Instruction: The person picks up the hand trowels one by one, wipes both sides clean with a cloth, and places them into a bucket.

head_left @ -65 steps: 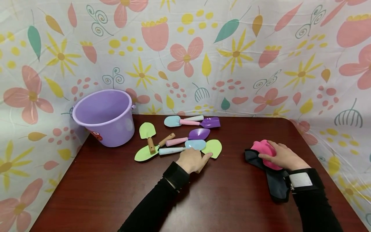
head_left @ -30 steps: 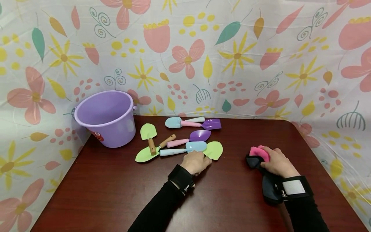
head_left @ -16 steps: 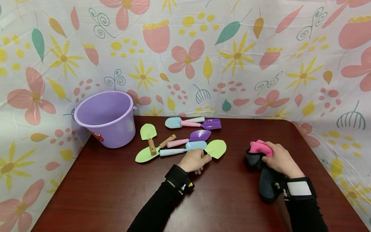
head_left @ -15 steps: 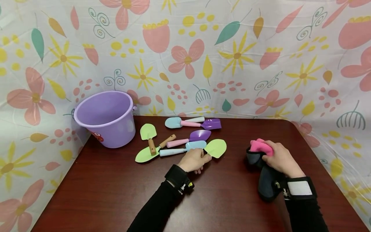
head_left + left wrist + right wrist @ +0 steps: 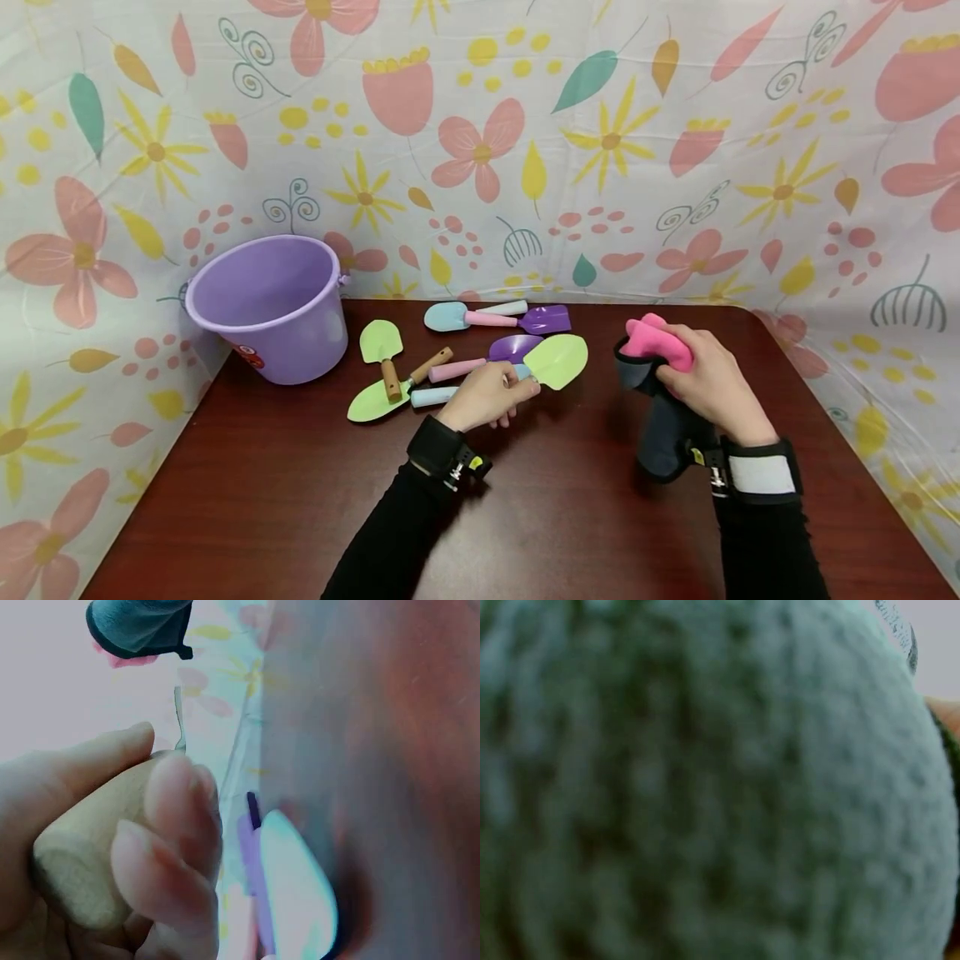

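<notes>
My left hand [image 5: 483,396] grips the wooden handle [image 5: 90,855] of a hand trowel, fingers and thumb curled round it. The trowel's light green blade [image 5: 557,362] points right, raised off the table and partly covering a blue-bladed trowel. In the head view my right hand [image 5: 716,379] holds a soft dark grey piece with black edging [image 5: 667,437], its bright pink part [image 5: 656,342] pinched under the thumb and fingers. It is lifted above the table; its exact kind is unclear. Blurred grey fabric [image 5: 705,787] fills the right wrist view and hides the fingers.
A lilac bucket [image 5: 300,333] stands at the back left. Two green trowels with wooden handles [image 5: 381,342] lie crossed beside it. Purple, pink and pale blue toy shovels [image 5: 545,319] lie mid-table and along the back edge. A flowered curtain [image 5: 480,150] hangs behind the table.
My left hand has picked the green trowel up from the table, its blade now higher. My right hand has gripped the pink and grey piece and raised it, moving slightly left.
</notes>
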The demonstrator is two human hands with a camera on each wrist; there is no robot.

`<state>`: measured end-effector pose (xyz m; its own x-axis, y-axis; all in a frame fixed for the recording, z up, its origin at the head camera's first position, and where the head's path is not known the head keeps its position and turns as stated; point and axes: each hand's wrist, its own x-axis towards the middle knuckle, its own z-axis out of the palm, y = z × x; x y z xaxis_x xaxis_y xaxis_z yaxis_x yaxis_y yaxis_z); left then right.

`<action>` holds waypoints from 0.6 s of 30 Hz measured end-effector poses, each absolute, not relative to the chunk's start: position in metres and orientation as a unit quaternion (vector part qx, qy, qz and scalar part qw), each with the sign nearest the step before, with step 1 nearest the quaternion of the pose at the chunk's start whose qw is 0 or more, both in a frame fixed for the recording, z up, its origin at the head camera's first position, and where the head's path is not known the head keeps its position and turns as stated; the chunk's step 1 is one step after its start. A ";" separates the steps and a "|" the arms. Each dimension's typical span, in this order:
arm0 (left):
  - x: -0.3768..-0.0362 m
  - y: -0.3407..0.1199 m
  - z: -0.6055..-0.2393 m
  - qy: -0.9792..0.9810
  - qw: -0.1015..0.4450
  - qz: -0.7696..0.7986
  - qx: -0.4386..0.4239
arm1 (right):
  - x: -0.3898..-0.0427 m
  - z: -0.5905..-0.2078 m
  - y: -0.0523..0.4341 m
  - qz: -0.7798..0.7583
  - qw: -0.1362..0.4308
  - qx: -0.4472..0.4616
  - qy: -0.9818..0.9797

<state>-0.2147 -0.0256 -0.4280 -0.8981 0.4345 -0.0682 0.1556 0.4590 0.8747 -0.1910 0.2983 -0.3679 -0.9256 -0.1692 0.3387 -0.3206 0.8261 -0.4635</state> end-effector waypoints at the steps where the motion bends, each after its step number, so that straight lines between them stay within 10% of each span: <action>1: -0.216 -0.028 -0.426 0.842 0.138 0.492 0.173 | -0.192 -0.365 0.294 0.267 0.146 0.134 -0.943; 18: -0.233 -0.063 -0.392 0.842 0.064 0.490 0.214 | -0.201 -0.345 0.225 0.324 0.219 0.173 -0.904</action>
